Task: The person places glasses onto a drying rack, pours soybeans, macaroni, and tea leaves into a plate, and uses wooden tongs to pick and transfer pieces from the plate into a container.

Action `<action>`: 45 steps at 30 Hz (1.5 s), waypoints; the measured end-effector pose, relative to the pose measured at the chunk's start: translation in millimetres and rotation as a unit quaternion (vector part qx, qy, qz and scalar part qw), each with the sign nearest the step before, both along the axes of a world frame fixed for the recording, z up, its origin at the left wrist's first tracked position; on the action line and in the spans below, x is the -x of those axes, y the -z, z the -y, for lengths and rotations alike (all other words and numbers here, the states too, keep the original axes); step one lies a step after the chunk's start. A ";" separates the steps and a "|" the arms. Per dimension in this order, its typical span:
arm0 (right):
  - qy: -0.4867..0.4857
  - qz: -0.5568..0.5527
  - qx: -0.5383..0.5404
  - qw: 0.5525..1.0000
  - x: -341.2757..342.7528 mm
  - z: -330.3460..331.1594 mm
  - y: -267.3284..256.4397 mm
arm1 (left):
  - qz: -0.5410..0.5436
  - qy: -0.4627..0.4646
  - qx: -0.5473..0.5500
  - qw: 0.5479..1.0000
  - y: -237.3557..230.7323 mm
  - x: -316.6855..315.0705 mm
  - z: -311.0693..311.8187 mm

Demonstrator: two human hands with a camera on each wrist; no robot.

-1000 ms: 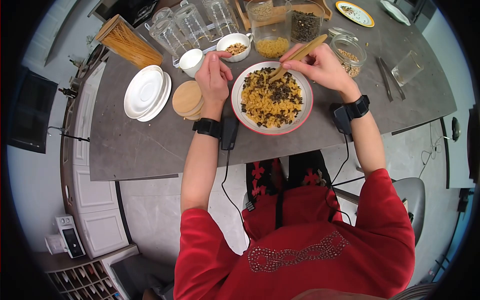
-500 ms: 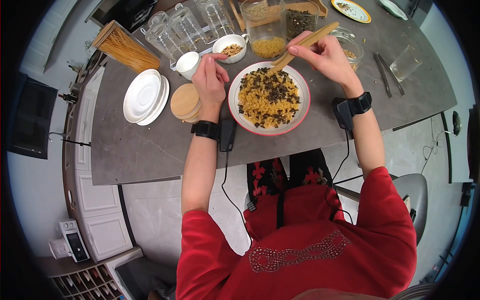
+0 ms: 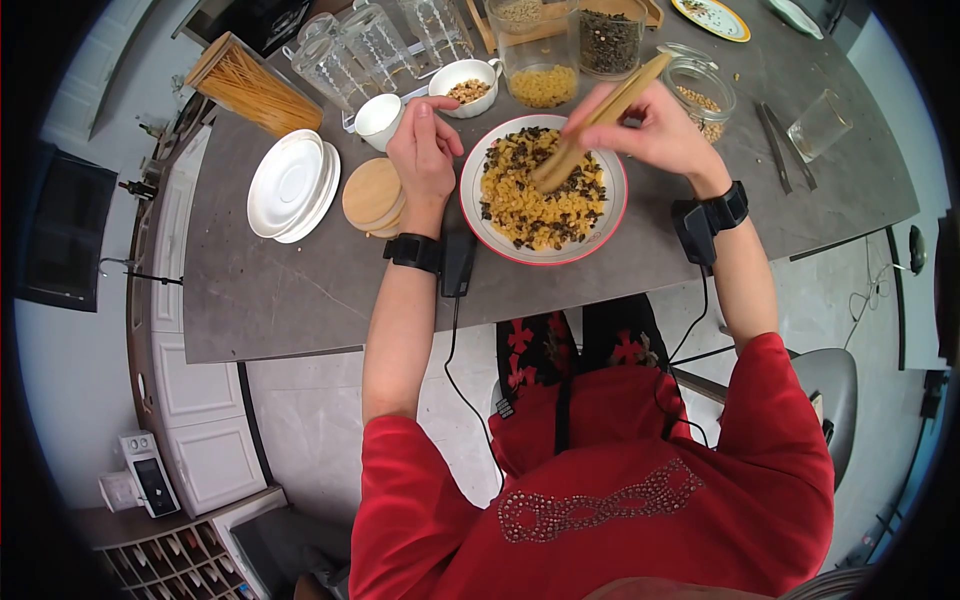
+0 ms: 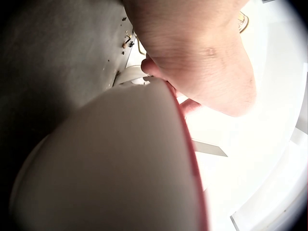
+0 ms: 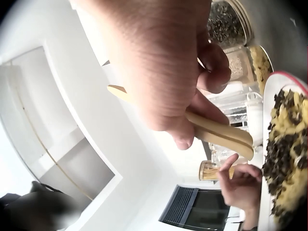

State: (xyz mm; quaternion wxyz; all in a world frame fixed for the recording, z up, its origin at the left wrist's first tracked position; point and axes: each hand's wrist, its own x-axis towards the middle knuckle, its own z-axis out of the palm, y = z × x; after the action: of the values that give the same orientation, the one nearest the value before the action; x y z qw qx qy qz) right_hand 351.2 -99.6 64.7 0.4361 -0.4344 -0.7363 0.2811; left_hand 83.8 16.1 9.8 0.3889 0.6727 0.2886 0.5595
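My right hand [image 3: 660,130] pinches pale wooden tongs [image 3: 562,165] between thumb and fingers. Their tips reach down to the mix of yellow pieces and dark bits [image 3: 540,210] in a white red-rimmed bowl [image 3: 478,222]. The right wrist view shows the two layers of the tongs [image 5: 224,134] close together over the bowl's edge. Beside the bowl's left rim, my left hand [image 3: 424,160] hovers with loosely bent fingers and holds nothing. The bowl's outer wall [image 4: 115,159] fills much of the left wrist view, under that hand.
A white cup [image 3: 380,120] and a white bowl of grains [image 3: 468,88] stand behind my left hand. Wooden coasters [image 3: 372,195] and stacked plates [image 3: 288,185] lie left. Jars [image 3: 545,60] stand behind; metal tongs [image 3: 775,145] and a glass [image 3: 820,125] are right.
The wooden tongs lifted toward the bowl's back rim, then came down and forward into the middle of the mix. My left hand has stayed almost in place.
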 end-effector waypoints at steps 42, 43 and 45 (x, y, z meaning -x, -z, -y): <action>0.009 0.025 0.040 0.999 -1.6 -1.7 0.8 | -0.010 -0.005 -0.006 1.000 -0.6 1.5 -1.7; -0.018 0.029 0.030 0.999 -2.5 -3.6 5.1 | -0.012 -0.008 -0.014 1.000 0.1 1.1 -2.4; -0.046 0.031 0.021 0.998 -0.3 -3.5 4.6 | -0.015 -0.010 -0.021 1.000 -0.4 1.2 -2.0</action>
State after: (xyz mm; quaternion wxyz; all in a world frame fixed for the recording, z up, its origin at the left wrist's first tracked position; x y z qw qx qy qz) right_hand 351.5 -96.1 60.1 0.3904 -0.4179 -0.7626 0.3023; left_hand 82.6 18.1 10.2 0.3646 0.6858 0.2896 0.5594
